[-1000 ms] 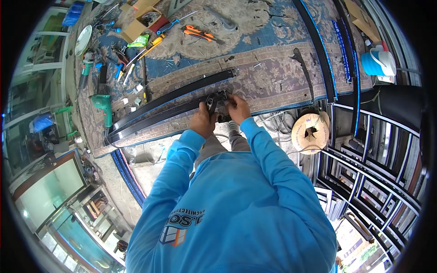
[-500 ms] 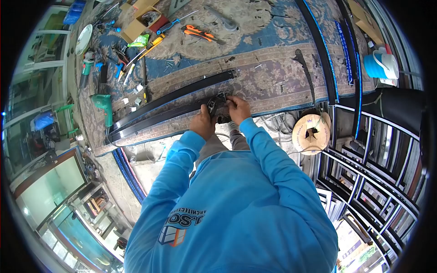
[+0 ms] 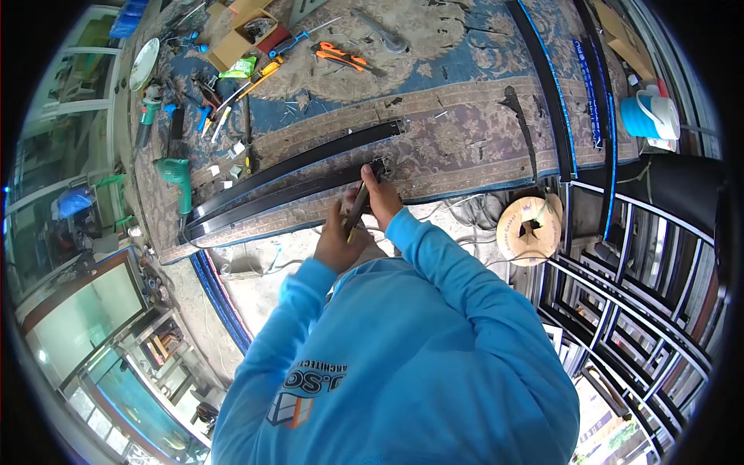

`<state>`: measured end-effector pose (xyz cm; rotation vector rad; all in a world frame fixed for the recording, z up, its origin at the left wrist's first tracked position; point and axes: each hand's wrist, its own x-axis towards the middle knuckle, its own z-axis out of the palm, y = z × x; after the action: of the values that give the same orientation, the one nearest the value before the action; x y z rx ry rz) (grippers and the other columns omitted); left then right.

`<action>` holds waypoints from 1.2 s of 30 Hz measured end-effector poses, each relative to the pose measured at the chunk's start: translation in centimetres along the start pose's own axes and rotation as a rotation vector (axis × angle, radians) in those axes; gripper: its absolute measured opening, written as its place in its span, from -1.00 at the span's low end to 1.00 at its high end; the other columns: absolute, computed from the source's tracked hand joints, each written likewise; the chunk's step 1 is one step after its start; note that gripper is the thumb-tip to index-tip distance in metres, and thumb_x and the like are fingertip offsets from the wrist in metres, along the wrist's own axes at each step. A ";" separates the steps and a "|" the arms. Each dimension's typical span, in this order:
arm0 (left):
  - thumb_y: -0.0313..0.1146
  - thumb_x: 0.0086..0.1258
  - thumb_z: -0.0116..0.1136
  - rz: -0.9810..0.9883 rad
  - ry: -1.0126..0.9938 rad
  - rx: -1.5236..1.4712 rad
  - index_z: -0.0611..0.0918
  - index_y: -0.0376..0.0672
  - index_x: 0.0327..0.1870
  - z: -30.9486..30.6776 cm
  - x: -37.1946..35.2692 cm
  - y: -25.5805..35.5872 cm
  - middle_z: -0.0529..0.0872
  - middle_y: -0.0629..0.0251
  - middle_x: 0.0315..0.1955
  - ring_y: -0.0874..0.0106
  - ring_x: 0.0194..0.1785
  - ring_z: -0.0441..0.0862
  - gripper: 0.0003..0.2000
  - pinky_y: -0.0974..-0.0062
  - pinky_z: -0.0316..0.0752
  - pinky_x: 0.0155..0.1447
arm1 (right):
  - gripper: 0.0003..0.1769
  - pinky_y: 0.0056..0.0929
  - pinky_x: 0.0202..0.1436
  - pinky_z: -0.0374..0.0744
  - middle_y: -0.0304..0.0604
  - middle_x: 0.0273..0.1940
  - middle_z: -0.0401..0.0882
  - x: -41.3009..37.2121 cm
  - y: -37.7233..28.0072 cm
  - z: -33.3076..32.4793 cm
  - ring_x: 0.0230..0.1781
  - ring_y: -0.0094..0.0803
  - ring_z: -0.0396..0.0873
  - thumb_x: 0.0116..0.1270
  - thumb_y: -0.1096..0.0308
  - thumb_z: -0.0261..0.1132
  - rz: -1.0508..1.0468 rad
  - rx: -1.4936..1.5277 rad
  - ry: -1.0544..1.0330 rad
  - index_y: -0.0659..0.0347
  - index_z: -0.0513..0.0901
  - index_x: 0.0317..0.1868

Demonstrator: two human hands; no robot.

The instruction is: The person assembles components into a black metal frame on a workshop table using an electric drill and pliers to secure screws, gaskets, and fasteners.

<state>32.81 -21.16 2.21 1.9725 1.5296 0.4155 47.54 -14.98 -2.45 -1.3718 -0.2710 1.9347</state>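
A narrow dark piece (image 3: 358, 208) with a yellowish lower end slants between my hands; its exact kind I cannot make out. My left hand (image 3: 341, 239) is closed round its lower part, close to my body. Higher up, my right hand (image 3: 381, 201) is closed on its upper part, thumb pointing away from me. Just beyond the right thumb is the end of a long black metal profile (image 3: 294, 192), which lies on the patterned carpet (image 3: 457, 147). A second black profile (image 3: 310, 151) with a blue edge lies behind it.
A green drill (image 3: 177, 182), an angle grinder (image 3: 149, 108) and orange-handled pliers (image 3: 341, 56) lie on the carpet, along with screwdrivers and an open cardboard box (image 3: 236, 48). To the right are a cardboard reel (image 3: 511, 236), long black profiles (image 3: 550, 93) and a blue-and-white bucket (image 3: 649, 114).
Both hands have drawn back from the profile's end toward my body, the left one further. The narrow dark piece now shows slanting between them.
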 end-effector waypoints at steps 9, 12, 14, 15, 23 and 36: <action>-0.16 0.24 0.45 -0.348 -0.352 -0.006 0.63 -0.23 0.18 2.8 -2.0 -5.1 0.78 -0.09 -0.36 0.01 -0.23 0.78 -0.48 0.19 0.66 -0.14 | -0.36 -0.23 -0.32 0.61 -0.18 -0.46 0.49 1.0 0.2 1.3 -0.46 -0.31 0.56 0.30 -0.35 0.35 0.100 0.243 0.052 0.12 0.46 -0.31; -0.18 0.25 0.48 -0.650 -0.603 -0.668 0.46 -0.30 0.35 -8.3 1.4 2.1 0.80 0.00 -0.33 0.10 -0.27 0.78 -0.31 0.14 0.66 -0.13 | -0.37 -0.24 -0.34 0.59 -0.20 -0.47 0.49 1.0 -0.1 0.9 -0.47 -0.31 0.55 0.30 -0.37 0.33 0.086 0.315 0.038 0.09 0.46 -0.31; -0.18 0.23 0.53 -0.652 -0.390 -0.916 0.21 -0.35 0.51 -11.0 1.5 3.5 0.78 0.00 -0.15 0.17 -0.13 0.76 -0.09 0.13 0.66 -0.01 | -0.36 -0.21 -0.35 0.59 -0.22 -0.48 0.48 1.0 0.0 1.0 -0.48 -0.30 0.56 0.30 -0.40 0.31 0.014 0.352 0.038 0.07 0.47 -0.33; -0.07 0.21 0.54 -0.465 -0.278 -0.650 0.06 -0.34 0.55 -6.8 -0.5 0.1 0.70 -0.10 0.04 0.12 0.04 0.71 0.06 0.17 0.61 0.14 | -0.36 -0.17 -0.36 0.59 -0.23 -0.52 0.47 1.6 -0.1 0.6 -0.50 -0.29 0.55 0.28 -0.42 0.30 0.110 0.330 0.062 0.05 0.47 -0.34; 0.04 0.16 0.46 -0.452 -0.355 -0.188 0.71 -0.26 -0.01 2.5 -1.5 -5.2 0.77 -0.15 -0.19 0.02 -0.04 0.76 -0.45 0.17 0.62 0.06 | -0.36 -0.16 -0.37 0.59 -0.24 -0.53 0.47 0.6 -0.3 1.5 -0.50 -0.32 0.55 0.26 -0.42 0.33 0.088 0.314 0.045 0.04 0.47 -0.35; -0.03 0.20 0.52 -0.490 -0.361 -0.329 0.60 -0.24 0.22 3.3 -3.2 -5.6 0.79 0.10 -0.18 0.22 -0.16 0.76 -0.35 0.30 0.64 -0.07 | -0.28 -0.32 -0.39 0.55 -0.23 -0.50 0.43 1.2 0.1 1.3 -0.51 -0.38 0.50 0.23 -0.42 0.36 0.092 0.380 0.028 0.08 0.48 -0.03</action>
<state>29.55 -24.21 -3.52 1.2829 1.5254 0.0866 46.18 -14.00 -2.87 -1.1728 0.1700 1.9179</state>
